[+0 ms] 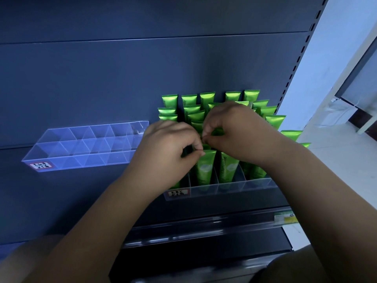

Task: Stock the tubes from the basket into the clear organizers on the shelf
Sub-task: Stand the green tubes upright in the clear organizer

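Several green tubes (pixel 206 168) stand upright in the right clear organizer (pixel 257 183) on the dark shelf. My left hand (pixel 169 148) and my right hand (pixel 234 129) meet over the organizer's middle rows, fingers curled. Both pinch at the flat top of a green tube (pixel 217 130) between them, though the fingertips hide just where each grips. A second clear organizer (pixel 67 158) with no tubes in its compartments sits to the left. The basket is out of view.
The shelf's dark back panel (pixel 142 68) rises behind the organizers. A price rail with a green label (pixel 284 218) runs along the shelf's front edge. A slotted upright (pixel 295 68) bounds the shelf on the right, with a pale wall and floor beyond.
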A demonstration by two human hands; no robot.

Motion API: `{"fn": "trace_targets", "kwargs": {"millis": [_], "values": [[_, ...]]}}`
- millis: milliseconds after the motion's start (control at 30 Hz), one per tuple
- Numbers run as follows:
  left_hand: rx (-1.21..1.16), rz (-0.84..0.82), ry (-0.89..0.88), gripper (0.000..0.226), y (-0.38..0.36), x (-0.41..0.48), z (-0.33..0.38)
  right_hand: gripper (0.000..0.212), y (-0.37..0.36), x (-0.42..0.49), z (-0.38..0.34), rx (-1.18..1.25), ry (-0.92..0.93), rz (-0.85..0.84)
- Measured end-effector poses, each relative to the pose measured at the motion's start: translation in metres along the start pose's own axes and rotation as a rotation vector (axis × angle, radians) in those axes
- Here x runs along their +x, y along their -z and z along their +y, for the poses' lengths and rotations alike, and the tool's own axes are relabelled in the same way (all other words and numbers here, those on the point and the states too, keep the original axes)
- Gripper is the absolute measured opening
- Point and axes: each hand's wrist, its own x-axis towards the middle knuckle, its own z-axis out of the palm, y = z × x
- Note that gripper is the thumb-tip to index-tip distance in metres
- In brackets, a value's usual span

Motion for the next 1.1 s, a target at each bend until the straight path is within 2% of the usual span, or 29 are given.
{"fn": "trace_targets", "kwargs": {"millis": [200,400,600,767,900,1100], "values": [[-0.073,-0.042,-0.006,0.009,-0.001,0.001,-0.006,0.006,0.003,-0.001,0.000,0.039,-0.026,-0.002],[-0.059,-0.032,0.006,0.008,0.000,-0.002,-0.006,0.016,0.005,0.003,0.004,0.023,-0.100,0.082],[-0.040,-0.012,0.034,0.009,0.000,-0.004,0.001,0.021,0.007,0.003,0.006,-0.008,-0.168,0.090],[-0.005,-0.004,0.043,0.012,0.000,-0.005,0.004,0.014,0.004,0.005,0.008,-0.033,-0.178,0.069],[-0.005,0.001,0.044,0.013,-0.002,-0.007,0.003,0.019,0.001,0.008,0.007,-0.049,-0.188,0.065],[0.009,-0.003,0.048,0.013,-0.005,-0.007,0.003,0.010,-0.003,0.010,0.009,-0.106,-0.193,0.063]]}}
